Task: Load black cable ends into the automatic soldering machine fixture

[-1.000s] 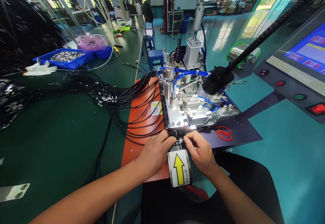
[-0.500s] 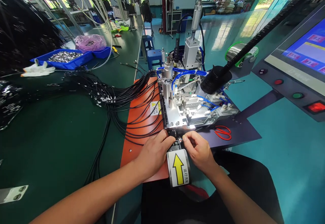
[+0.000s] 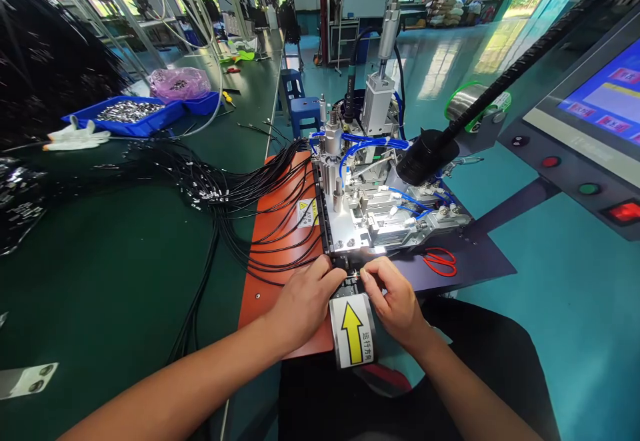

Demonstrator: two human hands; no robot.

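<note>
My left hand (image 3: 309,298) lies at the front of the machine's feed track, its fingers closed on a black cable whose body is mostly hidden under them. From its fingertips the stripped cable end (image 3: 353,275), with small thin wires, sticks out to the right over the track. My right hand (image 3: 395,298) pinches the tips of these wires between thumb and forefinger. Just below the hands is a curved guard (image 3: 367,334) with a yellow arrow. The metal machine (image 3: 377,214) with blue air hoses stands directly beyond my fingers.
Black cables (image 3: 240,241) run over the orange plate (image 3: 265,311) into the machine's left side. Red-handled scissors (image 3: 440,262) lie on the right. A black lamp (image 3: 425,158) hangs above, beside a control panel (image 3: 565,174). A blue tray (image 3: 170,121) of metal parts stands far left.
Both hands stay almost in place at the cable end. The right fingers shift very slightly at the wires; the whole view moves a touch.
</note>
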